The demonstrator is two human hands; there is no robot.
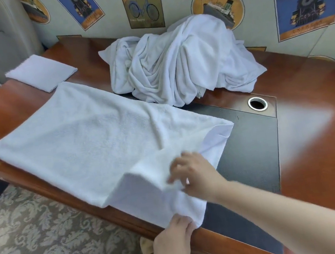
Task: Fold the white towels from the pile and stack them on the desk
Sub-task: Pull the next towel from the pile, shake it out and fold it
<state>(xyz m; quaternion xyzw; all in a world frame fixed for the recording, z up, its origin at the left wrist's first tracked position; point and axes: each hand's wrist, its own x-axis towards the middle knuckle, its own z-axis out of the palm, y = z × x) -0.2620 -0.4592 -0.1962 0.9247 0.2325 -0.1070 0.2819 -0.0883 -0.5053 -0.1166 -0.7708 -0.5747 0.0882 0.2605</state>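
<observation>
Over on the far left of the desk (307, 126) you've got one folded towel (41, 72) lying flat near the back corner, apart from everything else. Just right of it, the towel you're working on (89, 137) is spread out along the front edge, with its right end lifted and doubled over. Your left hand (175, 235) is down at the near corner of that end, fingers curled and pinching the cloth right at the desk edge. Your right hand (194, 175) sits a bit further back on the same raised fold, fingers bent and gripping the fabric, though it's kinda blurry so I can't tell exactly how the fingertips lie. Behind all that, the pile of unfolded white towels (182, 63) is heaped against the wall, partly on the dark desk pad (250, 142). Right of the pile's front edge there's a round cable grommet (257, 103) in the desk.
</observation>
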